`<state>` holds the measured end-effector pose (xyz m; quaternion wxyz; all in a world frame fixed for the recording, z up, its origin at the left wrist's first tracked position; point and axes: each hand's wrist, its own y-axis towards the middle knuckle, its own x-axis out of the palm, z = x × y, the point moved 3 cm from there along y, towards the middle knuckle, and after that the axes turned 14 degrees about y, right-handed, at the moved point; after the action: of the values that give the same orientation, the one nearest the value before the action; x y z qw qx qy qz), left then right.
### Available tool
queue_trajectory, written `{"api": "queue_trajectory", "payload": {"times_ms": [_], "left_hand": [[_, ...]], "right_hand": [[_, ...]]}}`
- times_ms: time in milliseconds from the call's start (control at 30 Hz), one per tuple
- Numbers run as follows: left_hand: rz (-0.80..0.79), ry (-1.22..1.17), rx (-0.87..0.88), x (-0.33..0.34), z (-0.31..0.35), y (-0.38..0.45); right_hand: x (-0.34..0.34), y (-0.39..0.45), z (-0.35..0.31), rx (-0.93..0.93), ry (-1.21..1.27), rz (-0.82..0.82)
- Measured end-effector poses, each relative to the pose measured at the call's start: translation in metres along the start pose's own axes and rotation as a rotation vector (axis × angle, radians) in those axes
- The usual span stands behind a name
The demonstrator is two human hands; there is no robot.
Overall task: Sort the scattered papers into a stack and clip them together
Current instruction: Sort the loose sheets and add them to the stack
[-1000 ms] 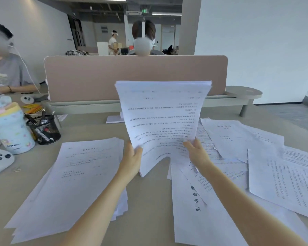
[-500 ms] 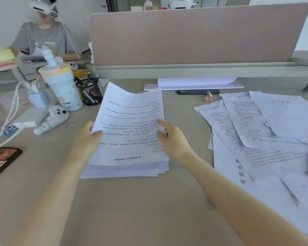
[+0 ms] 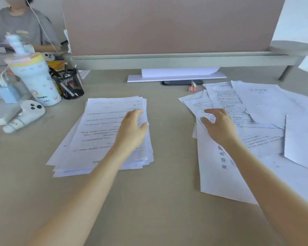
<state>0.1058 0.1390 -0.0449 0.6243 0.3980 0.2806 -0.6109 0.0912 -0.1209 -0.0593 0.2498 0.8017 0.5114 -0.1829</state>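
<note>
A loose stack of printed sheets lies on the tan desk, left of centre, its edges uneven. My left hand rests palm-down on the stack's right side, fingers curled slightly, holding nothing. Scattered papers overlap across the right half of the desk. My right hand hovers over their left edge with fingers spread and bent, touching a sheet but not gripping it. A small pink binder clip stands behind the scattered papers, near the divider.
A patterned tumbler, a black mesh pen holder and a white controller stand at the left. A pink divider panel closes the back, with a white pad below it. Another person sits at the far left.
Both hands held a sheaf upright, then laid it on the left stack. My right hand has let go and moved right to the scattered papers; my left hand stays on the stack.
</note>
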Motion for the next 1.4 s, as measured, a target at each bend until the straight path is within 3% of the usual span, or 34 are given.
{"api": "queue_trajectory", "payload": {"times_ms": [67,167,267,400,533,733,900,1000,1167,1267,1400], "left_hand": [[-0.205,-0.243,-0.02,0.033,0.046,-0.001],[-0.502,-0.598,-0.208,0.073,0.097,-0.004],[-0.619,-0.796,-0.324,0.091,0.129,0.002],[-0.623,-0.859,-0.454,0.091,0.142,0.021],[-0.636,-0.751,-0.505,0.091,0.137,0.037],[-0.555,-0.588,-0.483,0.096,0.12,0.05],[-0.486,-0.556,-0.333,0.096,0.126,0.052],[-0.486,-0.613,-0.335,0.094,0.128,0.051],[-0.435,-0.796,-0.503,0.087,0.115,0.054],[-0.514,-0.856,-0.553,0.085,0.105,0.054],[-0.664,-0.677,-0.472,0.09,0.102,0.053]], "right_hand": [[-0.037,0.006,0.03,0.057,-0.05,0.079],[-0.088,0.005,0.069,0.168,-0.2,0.152],[-0.121,-0.003,0.101,0.302,-0.337,0.109],[-0.124,-0.011,0.113,0.301,-0.501,-0.037],[-0.123,-0.014,0.108,0.257,-0.507,-0.026],[-0.121,-0.019,0.097,0.176,-0.384,0.111],[-0.115,-0.018,0.101,0.165,-0.339,0.131],[-0.113,-0.018,0.105,0.153,-0.331,0.106],[-0.111,-0.016,0.108,0.161,-0.334,0.045],[-0.11,-0.017,0.105,0.156,-0.346,-0.002],[-0.107,-0.019,0.098,0.102,-0.366,-0.109]]}}
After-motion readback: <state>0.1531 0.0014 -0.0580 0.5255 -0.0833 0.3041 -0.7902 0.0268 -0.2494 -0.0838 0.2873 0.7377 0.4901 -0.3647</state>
